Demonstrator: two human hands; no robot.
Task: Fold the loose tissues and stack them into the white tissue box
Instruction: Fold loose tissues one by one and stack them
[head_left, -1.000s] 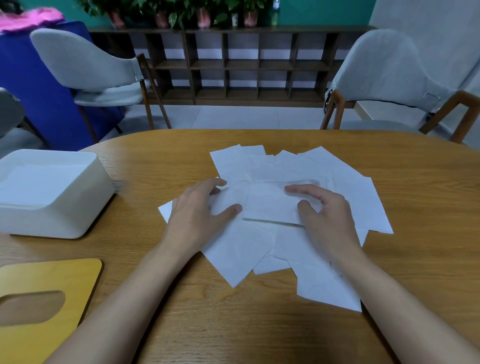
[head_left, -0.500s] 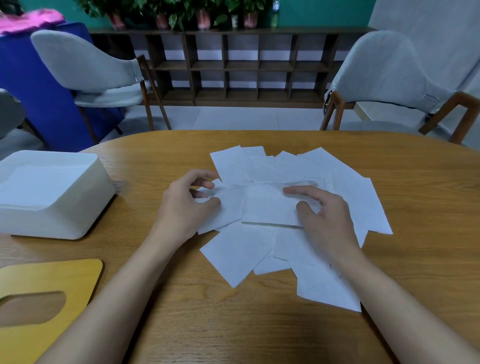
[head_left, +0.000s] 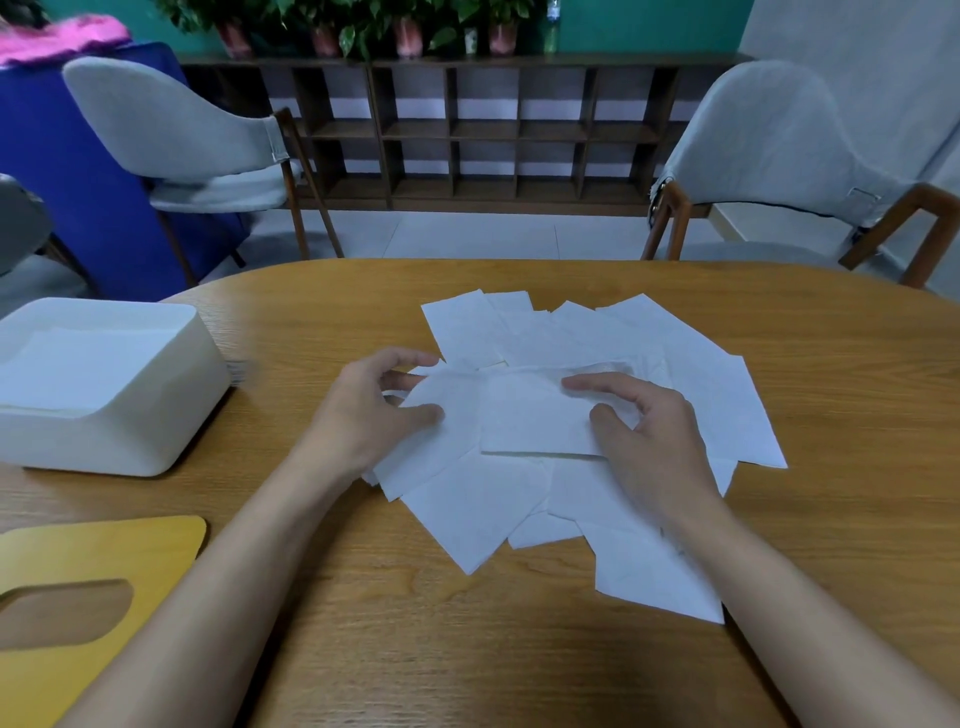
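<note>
**Tissues on wooden table, box at left, both hands at work**

Tissues (head_left: 571, 415), loose, white, many sheets: spread in an overlapping pile at the middle of the wooden table (head_left: 857, 364), between and under the two hands.

Lid (head_left: 78, 597), yellow, flat, with an oval slot: near left corner of the table, apart from the box.

Tissue box (head_left: 171, 415), white, rounded corners, open at the top: far left of the table, well apart from the pile. White sheets lie flat inside it.

Left hand (head_left: 363, 415): at the left edge of the pile, thumb and fingers pinching the left end of one tissue, which is lifted slightly off the sheets below.

Folded tissue (head_left: 530, 415), a flat rectangle on top of the pile: lies between the two hands.

Right hand (head_left: 654, 436): fingers curled and pressing down on the right end of the folded tissue, thumb against its near edge; whether it grips or merely pins the sheet cannot be told.

Chairs, grey upholstery, wooden legs: one (head_left: 182, 140) beyond the table at left, one (head_left: 779, 156) at right.

Shelf (head_left: 467, 130), dark wood, open compartments: against the back wall between the chairs, potted plants (head_left: 363, 26) on top.
</note>
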